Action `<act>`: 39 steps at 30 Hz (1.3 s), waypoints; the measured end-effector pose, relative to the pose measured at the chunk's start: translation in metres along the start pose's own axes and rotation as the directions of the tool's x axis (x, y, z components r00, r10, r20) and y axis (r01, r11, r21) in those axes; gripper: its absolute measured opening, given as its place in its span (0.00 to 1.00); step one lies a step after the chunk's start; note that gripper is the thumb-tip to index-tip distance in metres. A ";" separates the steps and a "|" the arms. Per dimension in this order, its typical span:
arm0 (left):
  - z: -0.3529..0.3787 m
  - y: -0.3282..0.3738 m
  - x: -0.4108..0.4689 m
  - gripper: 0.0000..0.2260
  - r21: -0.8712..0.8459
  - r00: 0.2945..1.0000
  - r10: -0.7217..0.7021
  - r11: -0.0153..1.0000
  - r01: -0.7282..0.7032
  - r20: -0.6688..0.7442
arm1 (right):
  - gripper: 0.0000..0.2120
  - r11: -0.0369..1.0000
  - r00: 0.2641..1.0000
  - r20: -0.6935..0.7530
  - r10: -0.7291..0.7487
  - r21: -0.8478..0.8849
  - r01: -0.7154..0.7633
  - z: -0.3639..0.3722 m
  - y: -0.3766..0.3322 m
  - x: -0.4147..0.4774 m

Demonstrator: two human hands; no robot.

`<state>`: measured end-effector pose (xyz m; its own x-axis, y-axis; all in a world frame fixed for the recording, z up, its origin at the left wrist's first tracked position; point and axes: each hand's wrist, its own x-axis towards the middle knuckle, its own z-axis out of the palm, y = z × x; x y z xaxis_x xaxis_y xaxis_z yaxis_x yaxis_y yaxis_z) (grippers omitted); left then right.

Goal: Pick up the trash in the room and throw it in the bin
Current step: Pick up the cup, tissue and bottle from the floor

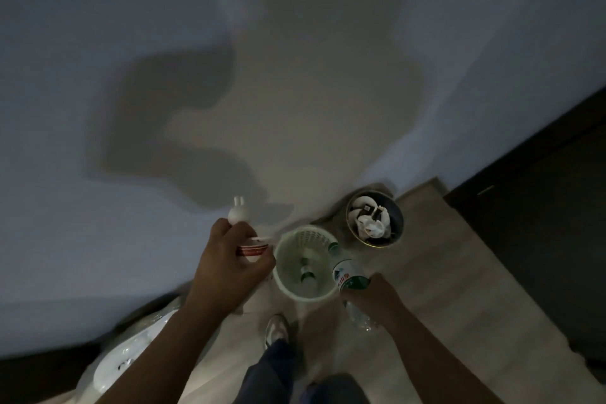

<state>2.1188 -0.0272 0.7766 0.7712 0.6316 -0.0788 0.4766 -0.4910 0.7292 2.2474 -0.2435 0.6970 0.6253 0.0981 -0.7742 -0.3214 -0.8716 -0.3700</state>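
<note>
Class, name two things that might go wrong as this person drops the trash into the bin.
The bottle in the right hand hangs over the pale bin at its rim; released, it may tip onto the floor. The left hand grips a red-striped cup and a white eared object together, beside the bin; one may slip.

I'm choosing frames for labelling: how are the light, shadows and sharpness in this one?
Head view: dim indoor light; a broad soft shadow falls on the pale wall; wide-angle lens bows the wall-floor edge; the left hand, the right hand and its clear green-labelled plastic bottle look slightly soft; no glare.
</note>
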 end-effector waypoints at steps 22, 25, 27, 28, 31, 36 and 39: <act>0.117 0.006 0.092 0.12 0.182 0.978 -0.143 0.977 0.114 0.152 | 0.30 0.997 0.971 0.228 -0.071 -0.017 0.077 -0.030 -0.021 0.156; 0.148 0.021 0.103 0.12 0.173 0.971 -0.160 0.977 0.129 0.180 | 0.30 0.996 0.976 0.203 -0.082 -0.023 0.089 -0.074 -0.008 0.166; 0.174 0.030 0.114 0.13 0.176 0.959 -0.157 0.977 0.117 0.235 | 0.29 0.996 0.982 0.168 -0.090 0.008 0.090 -0.102 0.003 0.175; 0.189 0.036 0.120 0.14 0.174 0.952 -0.156 0.978 0.112 0.265 | 0.28 0.995 0.986 0.133 -0.099 0.018 0.097 -0.115 0.009 0.182; 0.241 0.052 0.138 0.21 0.166 0.930 -0.159 0.980 0.108 0.331 | 0.28 0.996 0.994 0.055 -0.092 0.023 0.091 -0.150 0.030 0.204; 0.351 0.066 0.170 0.25 0.182 0.917 -0.128 0.981 0.062 0.379 | 0.31 0.998 0.999 0.028 -0.023 0.061 0.021 -0.190 0.079 0.252; 0.419 0.064 0.194 0.26 0.220 0.871 -0.163 0.973 0.065 0.464 | 0.31 0.995 1.000 0.017 0.018 0.100 -0.020 -0.201 0.110 0.284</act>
<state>2.4755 -0.1878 0.5236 0.7897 0.3520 -0.5025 0.6068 -0.5690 0.5550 2.5329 -0.4080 0.5395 0.6069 0.0903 -0.7896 -0.4031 -0.8213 -0.4038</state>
